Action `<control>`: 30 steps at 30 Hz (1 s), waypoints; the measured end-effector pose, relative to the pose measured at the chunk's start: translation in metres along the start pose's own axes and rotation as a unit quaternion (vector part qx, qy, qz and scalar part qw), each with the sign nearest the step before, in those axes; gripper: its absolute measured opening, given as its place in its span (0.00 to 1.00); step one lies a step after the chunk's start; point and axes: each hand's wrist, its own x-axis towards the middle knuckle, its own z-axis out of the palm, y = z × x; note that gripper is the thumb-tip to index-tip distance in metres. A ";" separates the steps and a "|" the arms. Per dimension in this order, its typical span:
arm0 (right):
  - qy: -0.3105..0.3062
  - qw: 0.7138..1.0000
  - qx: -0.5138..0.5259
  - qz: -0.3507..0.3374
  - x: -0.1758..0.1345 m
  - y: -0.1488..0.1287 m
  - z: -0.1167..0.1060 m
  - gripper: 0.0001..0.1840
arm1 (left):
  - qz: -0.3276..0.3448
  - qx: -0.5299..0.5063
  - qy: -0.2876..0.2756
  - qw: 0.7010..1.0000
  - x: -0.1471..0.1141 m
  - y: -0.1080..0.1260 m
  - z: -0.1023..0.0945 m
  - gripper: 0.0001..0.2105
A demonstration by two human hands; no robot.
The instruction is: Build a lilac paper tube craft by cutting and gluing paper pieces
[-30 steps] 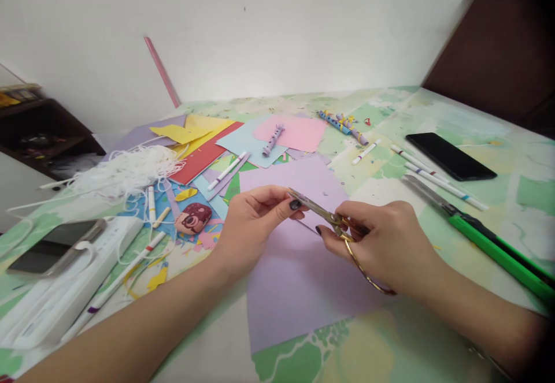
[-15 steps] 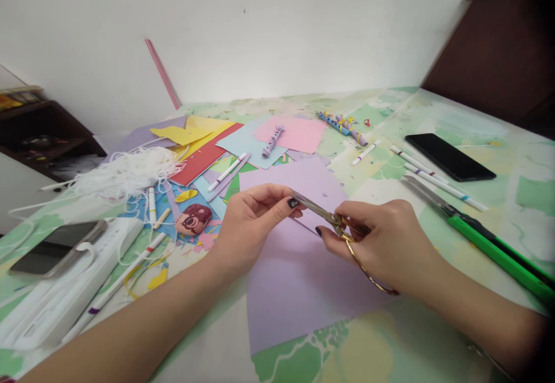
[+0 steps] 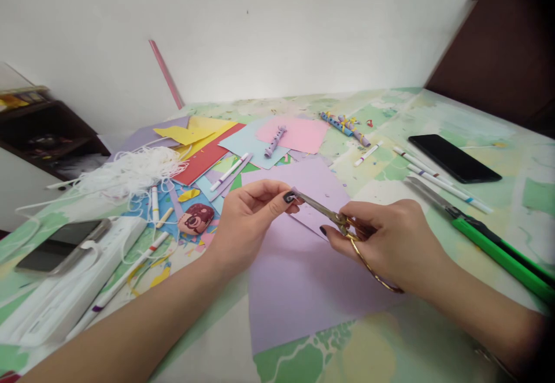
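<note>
My right hand (image 3: 385, 238) grips gold-handled scissors (image 3: 323, 209), their blades pointing left and looking closed or nearly so. At the blade tips, my left hand (image 3: 254, 221) pinches a small piece of purple paper (image 3: 296, 192), mostly hidden by the fingers. Both hands are above a large purple paper sheet (image 3: 295, 308) lying flat on the table. Beyond them, a purple paper roll with dark dots (image 3: 276, 141) rests on light blue and pink sheets.
A green utility knife (image 3: 489, 244), markers (image 3: 451, 186) and a black phone (image 3: 455, 157) lie at right. At left are tangled white string (image 3: 130, 172), a power strip (image 3: 82, 285), another phone (image 3: 65, 244) and a brown-pink case (image 3: 196, 219). Decorated paper rolls (image 3: 342, 127) lie behind.
The scissors have shifted slightly down and right, and a bit of purple paper now shows at their tips. My left hand keeps its pinch. The whole view has drifted slightly.
</note>
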 end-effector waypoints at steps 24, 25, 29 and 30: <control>0.024 0.999 -0.038 -0.024 -0.001 0.004 0.002 0.14 | 0.001 0.013 -0.007 1.000 0.000 0.002 -0.001 0.04; 0.025 0.999 -0.041 -0.025 -0.001 0.004 0.002 0.14 | 0.000 0.012 -0.008 1.000 0.000 0.002 -0.001 0.04; 0.030 0.998 -0.044 -0.028 -0.001 0.004 0.001 0.13 | 0.002 0.007 -0.017 1.000 0.000 0.002 -0.001 0.04; 0.030 0.998 -0.042 -0.028 -0.001 0.004 0.001 0.13 | 0.002 0.005 -0.019 1.000 0.001 0.002 -0.001 0.03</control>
